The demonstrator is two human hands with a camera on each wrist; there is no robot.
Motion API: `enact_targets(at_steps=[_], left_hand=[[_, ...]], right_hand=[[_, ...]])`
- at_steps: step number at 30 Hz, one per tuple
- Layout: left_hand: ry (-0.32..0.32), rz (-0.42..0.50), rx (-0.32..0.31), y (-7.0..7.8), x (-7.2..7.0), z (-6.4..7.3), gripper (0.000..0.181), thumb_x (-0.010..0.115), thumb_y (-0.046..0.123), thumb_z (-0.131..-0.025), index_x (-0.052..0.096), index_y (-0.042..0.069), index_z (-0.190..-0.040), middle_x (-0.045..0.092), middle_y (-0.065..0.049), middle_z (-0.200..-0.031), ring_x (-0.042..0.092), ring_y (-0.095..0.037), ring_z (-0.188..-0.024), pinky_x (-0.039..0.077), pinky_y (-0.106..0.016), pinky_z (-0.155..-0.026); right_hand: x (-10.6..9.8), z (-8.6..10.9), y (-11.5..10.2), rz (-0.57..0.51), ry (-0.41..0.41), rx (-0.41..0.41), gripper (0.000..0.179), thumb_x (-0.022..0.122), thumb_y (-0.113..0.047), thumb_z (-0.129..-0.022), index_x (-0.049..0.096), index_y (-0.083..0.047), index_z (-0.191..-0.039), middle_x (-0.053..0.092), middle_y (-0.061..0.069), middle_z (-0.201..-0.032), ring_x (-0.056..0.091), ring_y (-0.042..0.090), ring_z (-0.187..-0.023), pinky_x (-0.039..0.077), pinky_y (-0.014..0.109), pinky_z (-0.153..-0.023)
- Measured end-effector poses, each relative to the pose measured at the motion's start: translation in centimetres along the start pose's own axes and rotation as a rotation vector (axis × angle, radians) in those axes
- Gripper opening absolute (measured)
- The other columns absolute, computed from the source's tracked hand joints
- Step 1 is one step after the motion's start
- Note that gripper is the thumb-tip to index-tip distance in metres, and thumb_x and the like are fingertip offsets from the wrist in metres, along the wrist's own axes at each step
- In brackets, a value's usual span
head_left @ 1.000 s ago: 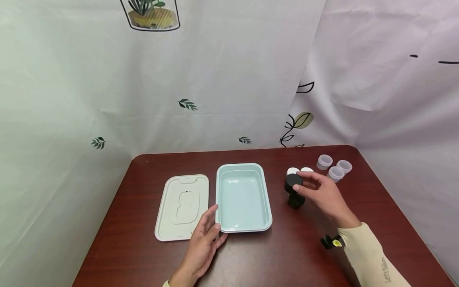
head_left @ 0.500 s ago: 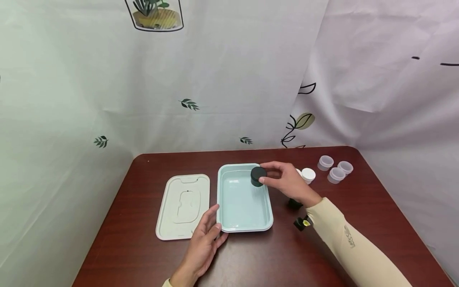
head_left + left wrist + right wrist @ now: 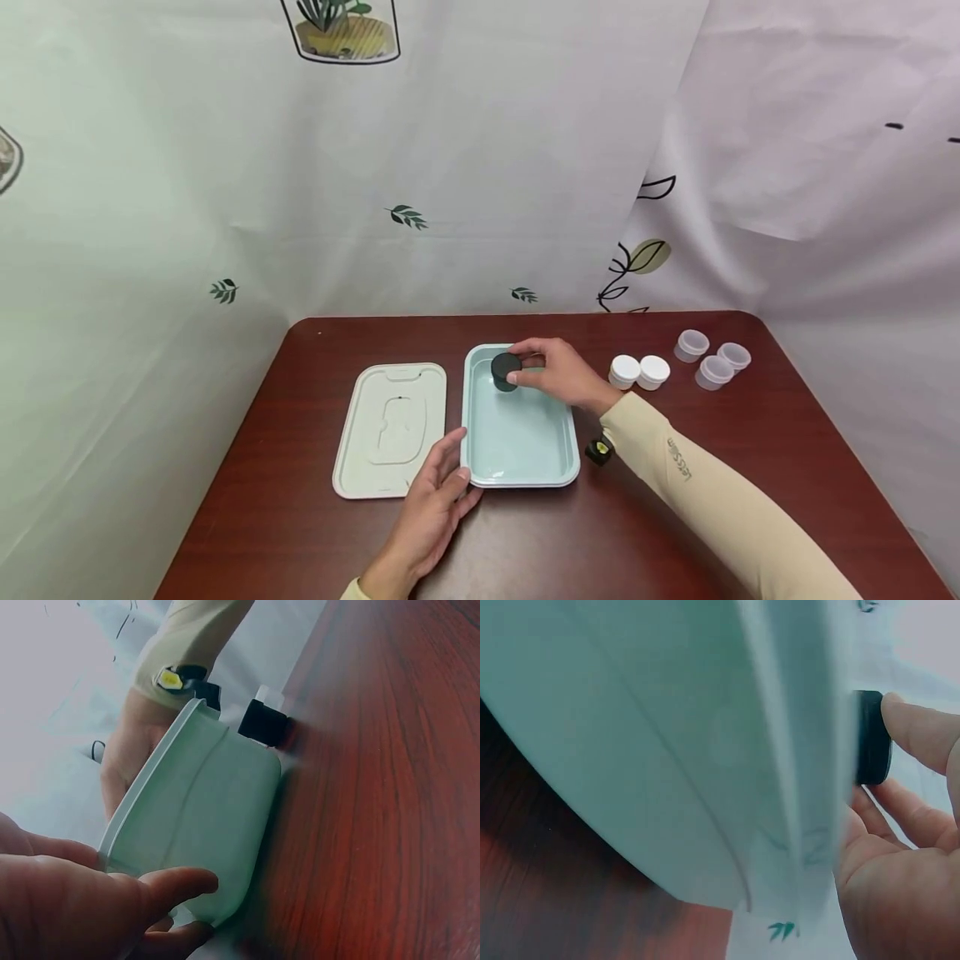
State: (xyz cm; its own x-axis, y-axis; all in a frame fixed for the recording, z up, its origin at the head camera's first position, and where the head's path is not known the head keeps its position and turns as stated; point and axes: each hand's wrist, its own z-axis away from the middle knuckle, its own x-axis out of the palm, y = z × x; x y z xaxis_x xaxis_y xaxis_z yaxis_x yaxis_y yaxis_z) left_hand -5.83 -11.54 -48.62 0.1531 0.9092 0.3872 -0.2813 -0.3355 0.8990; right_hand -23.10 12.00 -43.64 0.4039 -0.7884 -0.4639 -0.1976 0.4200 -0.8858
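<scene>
My right hand [image 3: 558, 371] pinches a small round black jar [image 3: 506, 371] between thumb and fingers, inside the outline of a pale blue rectangular container [image 3: 517, 442] near its far left corner. In the right wrist view, the black jar [image 3: 872, 737] shows past the container's blurred rim, its lower part hidden. My left hand [image 3: 431, 517] rests against the container's near left corner, with the thumb at the front and fingers along the side. Seen from the left wrist, its thumb [image 3: 184, 885] lies along the outer wall [image 3: 225, 802].
A flat white lid [image 3: 390, 433] lies left of the container. To the right stand two white-capped jars [image 3: 624, 371] and three translucent jars [image 3: 715, 372]. Another black jar [image 3: 262, 722] stands beyond the container in the left wrist view. A fabric backdrop [image 3: 465, 167] rises behind the table.
My right hand has lifted the black jar from beside the other jars and carried it left over the container. The left hand has stayed at the container's corner.
</scene>
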Motion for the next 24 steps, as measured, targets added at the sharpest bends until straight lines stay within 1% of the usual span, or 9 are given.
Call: enact_targets(at_steps=[4,7,9,13,17,24], left_hand=[[-0.012,0.000,0.000,0.2,0.0,0.1,0.064,0.047,0.008,-0.111,0.018,0.012,-0.168,0.016,-0.022,-0.175,0.031,-0.036,-0.156,0.042,-0.044,-0.117],[-0.016,-0.001,0.001,0.2,0.0,0.1,0.064,0.045,0.007,-0.111,0.016,0.011,-0.168,0.016,-0.023,-0.174,0.031,-0.036,-0.155,0.043,-0.040,-0.115],[-0.014,-0.001,0.003,0.3,0.1,0.1,0.064,0.045,0.007,-0.111,0.017,0.011,-0.168,0.016,-0.023,-0.174,0.031,-0.036,-0.155,0.043,-0.040,-0.115],[-0.009,-0.010,0.010,0.4,0.1,0.1,0.064,0.046,0.005,-0.110,0.018,0.009,-0.167,0.015,-0.023,-0.174,0.031,-0.037,-0.155,0.041,-0.045,-0.117],[-0.010,-0.028,0.013,0.5,0.2,0.1,0.063,0.043,0.004,-0.110,0.018,0.009,-0.167,0.015,-0.023,-0.175,0.032,-0.038,-0.155,0.039,-0.050,-0.119],[-0.009,-0.042,0.014,0.7,0.2,0.0,0.062,0.043,0.003,-0.109,0.020,0.008,-0.167,0.016,-0.023,-0.174,0.032,-0.037,-0.155,0.039,-0.051,-0.119]], right_hand=[[0.7,-0.9,0.1,0.062,-0.018,-0.009,0.047,0.082,-0.018,-0.094,0.068,-0.005,-0.137,0.072,0.013,-0.131,0.073,0.026,-0.118,0.057,0.044,-0.101],[0.9,-1.3,0.0,0.101,-0.021,-0.008,0.047,0.083,-0.017,-0.093,0.068,-0.005,-0.136,0.072,0.013,-0.131,0.072,0.027,-0.118,0.056,0.046,-0.103],[0.9,-1.5,-0.1,0.126,-0.026,-0.008,0.046,0.083,-0.018,-0.093,0.068,-0.005,-0.135,0.073,0.013,-0.130,0.072,0.027,-0.118,0.056,0.047,-0.103],[1.1,-1.8,-0.3,0.170,-0.066,-0.010,0.047,0.082,-0.019,-0.094,0.068,-0.004,-0.136,0.073,0.013,-0.130,0.071,0.028,-0.120,0.056,0.045,-0.103],[1.1,-2.1,-0.4,0.223,-0.094,-0.024,0.046,0.081,-0.021,-0.095,0.068,-0.004,-0.135,0.073,0.012,-0.131,0.071,0.027,-0.120,0.057,0.043,-0.101],[1.3,-2.7,-0.4,0.296,-0.121,-0.031,0.048,0.081,-0.023,-0.095,0.066,-0.004,-0.137,0.072,0.012,-0.132,0.070,0.026,-0.120,0.057,0.041,-0.100]])
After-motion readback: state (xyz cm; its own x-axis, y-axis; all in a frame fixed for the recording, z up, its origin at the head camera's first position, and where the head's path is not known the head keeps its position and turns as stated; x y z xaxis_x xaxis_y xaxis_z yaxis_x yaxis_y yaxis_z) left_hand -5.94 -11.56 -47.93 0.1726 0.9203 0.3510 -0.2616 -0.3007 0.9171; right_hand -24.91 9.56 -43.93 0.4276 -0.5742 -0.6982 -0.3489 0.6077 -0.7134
